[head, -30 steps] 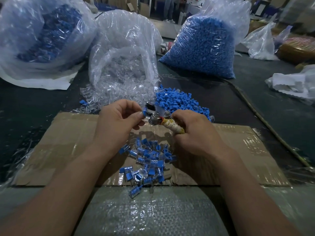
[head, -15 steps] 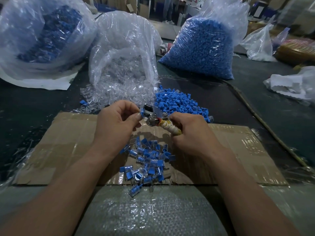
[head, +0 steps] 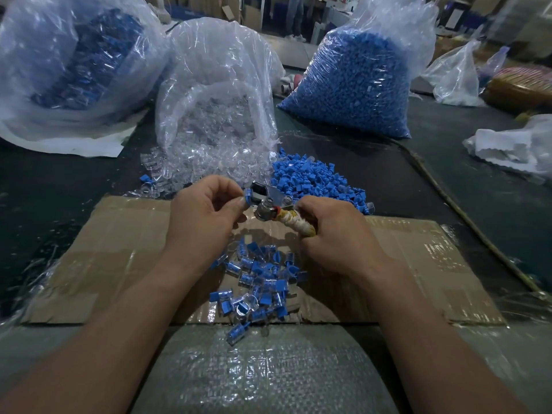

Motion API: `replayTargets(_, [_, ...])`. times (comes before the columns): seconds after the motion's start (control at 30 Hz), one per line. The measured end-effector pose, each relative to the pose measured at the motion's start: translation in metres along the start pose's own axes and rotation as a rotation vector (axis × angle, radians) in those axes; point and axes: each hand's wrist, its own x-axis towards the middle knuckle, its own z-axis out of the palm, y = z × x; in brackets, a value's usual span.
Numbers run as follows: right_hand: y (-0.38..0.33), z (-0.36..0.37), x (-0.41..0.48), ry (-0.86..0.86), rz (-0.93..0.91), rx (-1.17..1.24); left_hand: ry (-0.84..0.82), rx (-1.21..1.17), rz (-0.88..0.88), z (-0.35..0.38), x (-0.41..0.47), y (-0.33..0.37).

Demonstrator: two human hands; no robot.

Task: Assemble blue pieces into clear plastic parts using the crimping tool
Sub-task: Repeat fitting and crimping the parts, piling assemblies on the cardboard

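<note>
the move ahead turns on how the little blue piece [head: 248, 196] sits against the head of the crimping tool [head: 265, 208]. the tool lies on a slant: its metal head points up and to your left, and its tape-wrapped handle runs down and to your right. the piece is at the head end, on the left of the tool, touching it or very nearly so. i cannot tell whether it is seated in the tool's mouth or only held at its edge.

your left hand [head: 206, 213] is the nearer one to the piece. its thumb and forefinger curl in and pinch the piece, and the other fingers fold behind. your right hand [head: 337, 234] is at the other end of the tool, fingers wrapped round the handle. how hard it squeezes does not show.

as i judge it, the squeeze comes from the right hand while the left only steadies, so hold the piece square to the head along that slant.

below the tool, toward you, the finished pieces [head: 260, 282] lie in a heap on the cardboard [head: 119, 249]. just beyond the tool's head are the loose blue pieces [head: 310, 177]. beyond the tool and to its left, the clear parts [head: 191, 165] spill from an open bag [head: 215, 85] onto the table [head: 448, 162].
</note>
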Motion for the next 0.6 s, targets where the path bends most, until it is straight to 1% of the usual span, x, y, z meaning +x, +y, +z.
replayTargets(0.13, [0.005,-0.002,0.001,-0.017,0.012,0.01,0.06,-0.006,-0.017,-0.002,0.003,-0.003])
replayTargets(0.2, [0.008,-0.006,-0.001,-0.031,0.024,0.025,0.067,-0.081,-0.036,-0.006,0.006,-0.003])
replayTargets(0.23, [0.01,-0.008,-0.002,-0.039,0.035,0.037,0.04,-0.139,-0.05,-0.007,0.006,-0.002])
replayTargets(0.3, [0.012,-0.01,-0.004,-0.059,0.068,0.067,-0.066,-0.229,-0.084,-0.009,0.005,0.001])
replayTargets(0.4, [0.012,-0.012,-0.004,-0.107,0.114,0.094,-0.257,-0.295,-0.17,-0.01,0.003,0.004])
replayTargets(0.47, [0.012,-0.011,-0.005,-0.127,0.132,0.082,-0.339,-0.273,-0.202,-0.011,0.002,0.005])
replayTargets(0.6, [0.014,-0.008,-0.004,-0.121,0.127,0.065,-0.488,-0.155,-0.201,-0.012,0.001,0.008])
